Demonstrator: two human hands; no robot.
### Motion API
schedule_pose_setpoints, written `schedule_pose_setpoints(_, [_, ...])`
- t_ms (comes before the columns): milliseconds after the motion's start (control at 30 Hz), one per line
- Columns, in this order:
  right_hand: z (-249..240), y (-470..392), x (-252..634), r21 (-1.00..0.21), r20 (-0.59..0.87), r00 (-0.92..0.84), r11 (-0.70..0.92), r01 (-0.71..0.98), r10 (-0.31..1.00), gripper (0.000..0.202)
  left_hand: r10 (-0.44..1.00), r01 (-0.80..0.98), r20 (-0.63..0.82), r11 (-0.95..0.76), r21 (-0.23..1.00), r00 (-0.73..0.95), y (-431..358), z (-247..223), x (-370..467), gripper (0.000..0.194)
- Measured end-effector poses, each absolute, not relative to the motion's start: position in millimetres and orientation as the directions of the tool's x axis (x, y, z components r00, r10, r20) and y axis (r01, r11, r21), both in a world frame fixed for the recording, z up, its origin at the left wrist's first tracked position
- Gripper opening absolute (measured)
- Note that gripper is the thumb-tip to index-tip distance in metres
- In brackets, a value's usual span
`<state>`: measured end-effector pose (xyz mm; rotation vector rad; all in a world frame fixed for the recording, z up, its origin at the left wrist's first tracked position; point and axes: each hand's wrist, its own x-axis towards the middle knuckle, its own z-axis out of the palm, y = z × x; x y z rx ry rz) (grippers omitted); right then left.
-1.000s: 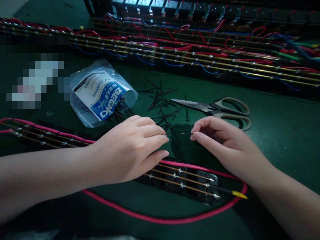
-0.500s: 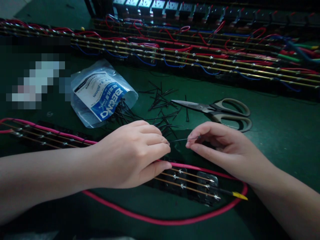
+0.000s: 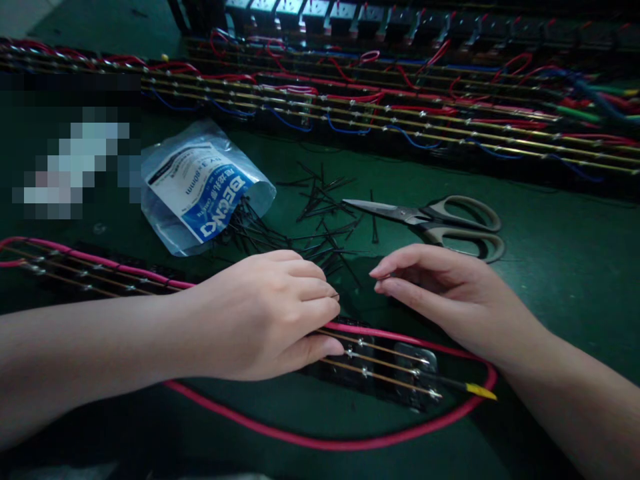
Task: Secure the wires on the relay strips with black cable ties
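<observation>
My left hand (image 3: 280, 313) lies over the strip of brass rods (image 3: 390, 360), its fingers and thumb closed around the red cable (image 3: 400, 337) running along it. A thin dark end, apparently of a black cable tie, shows at its fingertips. Just to the right, my right hand (image 3: 440, 287) is held above the green surface, thumb and forefinger nearly together. A tiny dark thing shows between those fingertips, too small to make out. Beyond my hands lie loose black cable ties (image 3: 320, 200), some spilling from a clear plastic bag (image 3: 200, 190) with a blue and white label.
Scissors (image 3: 425, 223) lie beyond my right hand, blades pointing left. A long wired assembly (image 3: 350, 107) with brass rods and red and blue wires spans the back. The red cable loops toward me, near a yellow-tipped black lead (image 3: 480, 391).
The thin black tie stretched between my hands no longer shows there. My right thumb and forefinger have drawn closer together. My left hand has shifted slightly down.
</observation>
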<state>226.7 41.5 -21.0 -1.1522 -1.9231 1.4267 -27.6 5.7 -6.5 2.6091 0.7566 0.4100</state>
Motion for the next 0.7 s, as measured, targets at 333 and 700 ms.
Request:
schedule_pose_setpoints(333, [-17.6,41.3,226.8,-0.934,-0.132,-0.497,0.060,0.353,0.858,0.011,0.562,0.457,0.134,-0.770,0.444,0.816,5.9,-6.2,-28.3,0.034])
schedule_pose_setpoints(700, [-21.0,41.8,226.8,-0.944,-0.200,-0.415,-0.060,0.326,0.888,0.011,0.586,0.494,0.153,-0.774,0.395,0.796,4.8,-3.0,-28.7,0.033])
